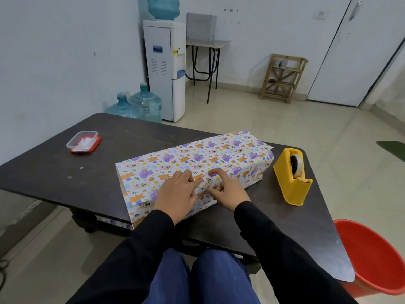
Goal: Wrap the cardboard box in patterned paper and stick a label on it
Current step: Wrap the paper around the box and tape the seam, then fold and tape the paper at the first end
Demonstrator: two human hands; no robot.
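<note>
A long box covered in patterned paper (197,159) with purple and orange cartoon figures lies across the dark table (54,172). The cardboard itself is hidden under the paper. The paper ends stand out loose at the left and right ends. My left hand (177,194) rests on the near upper edge of the box, its fingers pressing the paper seam. My right hand (228,189) lies just beside it, index finger and thumb spread and pressing the same seam. A yellow tape dispenser (291,178) stands to the right of the box.
A clear plastic container with a red lid (84,142) sits at the table's far left, with white slips inside. A red bucket (377,257) stands on the floor at the right. Water bottles (138,106) and a dispenser (166,69) stand behind the table.
</note>
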